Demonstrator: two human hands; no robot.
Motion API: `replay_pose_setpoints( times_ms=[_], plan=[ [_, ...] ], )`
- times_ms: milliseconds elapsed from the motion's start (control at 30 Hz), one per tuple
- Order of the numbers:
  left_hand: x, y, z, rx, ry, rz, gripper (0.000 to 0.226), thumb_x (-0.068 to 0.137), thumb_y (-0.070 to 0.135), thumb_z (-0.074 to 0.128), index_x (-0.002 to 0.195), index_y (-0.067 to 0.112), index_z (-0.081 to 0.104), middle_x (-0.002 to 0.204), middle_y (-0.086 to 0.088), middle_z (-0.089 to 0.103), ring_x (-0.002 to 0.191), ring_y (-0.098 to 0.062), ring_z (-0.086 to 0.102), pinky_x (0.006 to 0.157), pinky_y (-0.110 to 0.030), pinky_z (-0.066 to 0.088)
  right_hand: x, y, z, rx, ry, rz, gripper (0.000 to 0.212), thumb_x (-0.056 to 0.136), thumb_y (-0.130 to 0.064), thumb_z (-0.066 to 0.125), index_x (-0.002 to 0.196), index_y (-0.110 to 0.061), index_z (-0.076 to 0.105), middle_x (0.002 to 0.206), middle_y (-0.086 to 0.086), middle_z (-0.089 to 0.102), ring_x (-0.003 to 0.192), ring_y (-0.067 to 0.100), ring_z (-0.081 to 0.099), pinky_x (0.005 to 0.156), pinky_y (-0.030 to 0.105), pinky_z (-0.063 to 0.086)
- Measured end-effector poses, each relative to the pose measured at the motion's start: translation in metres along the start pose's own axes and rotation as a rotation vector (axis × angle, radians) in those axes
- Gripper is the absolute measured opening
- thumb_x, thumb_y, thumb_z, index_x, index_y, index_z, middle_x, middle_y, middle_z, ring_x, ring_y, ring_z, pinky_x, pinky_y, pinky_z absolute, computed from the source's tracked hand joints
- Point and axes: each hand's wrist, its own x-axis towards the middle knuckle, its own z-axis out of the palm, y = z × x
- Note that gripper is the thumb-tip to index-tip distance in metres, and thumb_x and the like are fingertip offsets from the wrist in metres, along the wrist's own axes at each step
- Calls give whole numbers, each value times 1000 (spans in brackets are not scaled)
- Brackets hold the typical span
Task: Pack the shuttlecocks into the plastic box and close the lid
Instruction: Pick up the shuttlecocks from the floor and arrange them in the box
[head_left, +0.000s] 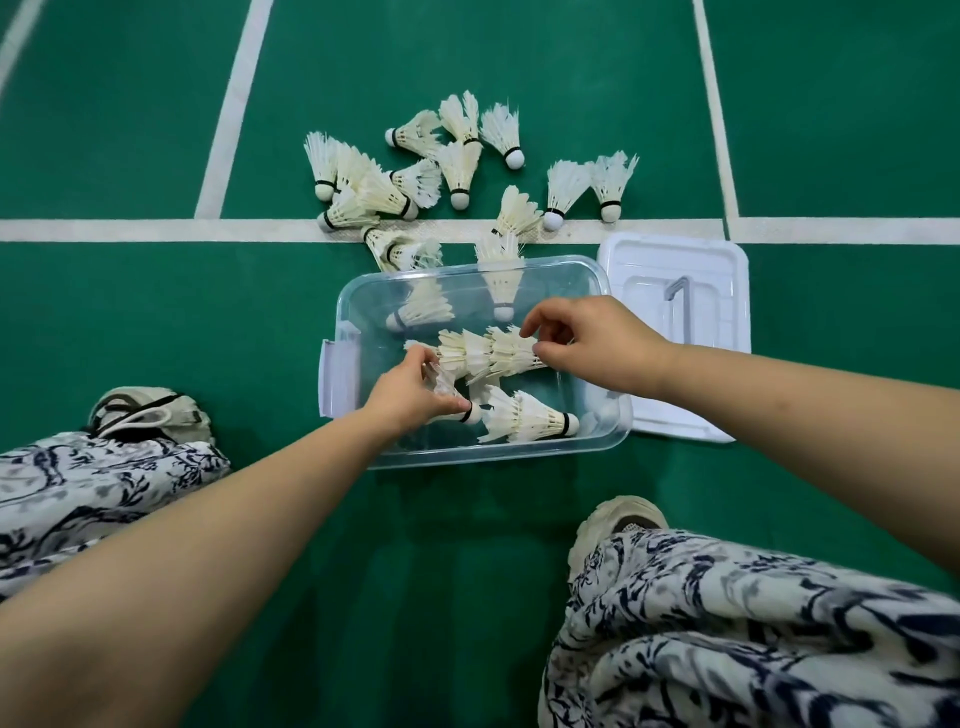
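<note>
Box (519, 451) is the clear plastic kind, sitting open on the green court floor (441, 571). Both hands are over it with a row of shuttlecocks (483, 353), nested one into the next and held sideways above the middle of the box. Left hand (410, 395) has thumb and fingers curled in, pinching the left end of that row. Right hand (592, 343) has its fingers bent round the feathery right end, so it's gripping too.

Down inside the box, along the near wall, a nested pair (530, 415) lies flat with the cork tip pointing right. In the far left part of the box a lone shuttlecock (423, 310) lies on its side. A leaning shuttlecock (501, 291) rests against the far wall, cork down, feathers poking out over the rim.

Lid (675, 395) lies flat on the floor just right of the box. Its edge is either touching the box or tucked a bit under it, can't tell which. A loose pile of shuttlecocks (410, 182) is scattered on the floor beyond the far side of the box, a few lying across the white line (156, 230). White latch flap (337, 374) sticks out on the left end of the box.

One shoe (150, 410) is left of the box and the other shoe (613, 525) is on the near right of it, with patterned trousers (727, 623) over both.
</note>
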Motion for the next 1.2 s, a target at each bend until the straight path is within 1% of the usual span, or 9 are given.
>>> replay_pose_setpoints(
  times_ms=[100,167,300,467,633,733,800,1000,1200],
  plan=[
    [2,-1,2,13,-33,-8,68,69,38,80,122,20,41,126,-8,54,116,-27,50,103,-40,41,-1,3,0,-9,-10,4,19,87,-15,56,104,-19,64,71,-18,54,76,13,55,77,26,46],
    [1,-1,3,-6,-54,2,66,70,36,79,121,19,41,128,-8,51,112,-24,50,101,-36,42,-1,4,-1,-8,-9,11,20,87,-15,56,104,-19,64,71,-16,55,76,13,55,76,26,45],
    [1,2,6,95,-45,40,65,66,36,82,115,18,44,126,-12,43,98,-20,47,94,-32,41,0,4,-1,0,-5,15,20,87,-16,56,105,-19,63,71,-18,54,74,11,53,72,22,42],
    [-2,13,12,279,-122,111,69,69,41,78,121,12,43,110,-10,58,93,-25,53,76,-29,39,-2,2,0,-1,-17,6,20,88,-16,56,106,-18,64,70,-17,52,74,12,54,71,22,41],
    [-4,19,23,543,-217,173,63,82,42,64,134,19,35,130,-11,56,116,-30,53,90,-32,41,-4,2,1,-13,-22,5,20,87,-17,57,106,-18,64,69,-18,52,74,11,54,71,21,40],
    [-4,24,24,641,-297,214,71,88,41,57,147,29,18,136,-12,52,121,-32,51,97,-33,41,-5,2,1,-13,-22,9,20,87,-16,57,105,-18,64,70,-15,54,76,12,55,73,22,42],
    [-3,28,23,696,-370,224,67,91,39,53,147,33,16,137,-11,52,123,-31,49,98,-32,39,-5,3,1,-16,-24,11,20,87,-16,57,105,-19,64,73,-11,55,77,12,55,74,22,43],
    [-2,40,21,530,-481,161,57,93,31,52,144,31,28,141,-9,45,126,-26,44,101,-27,33,-3,4,0,-19,-34,6,21,87,-16,56,106,-18,64,71,-14,54,75,10,53,70,20,38],
    [-4,37,18,437,-500,154,66,91,29,54,147,35,18,130,-11,52,117,-27,49,99,-28,36,2,3,-1,-27,-15,-9,21,87,-16,55,106,-19,64,69,-18,52,75,12,54,72,24,43]
  ],
)
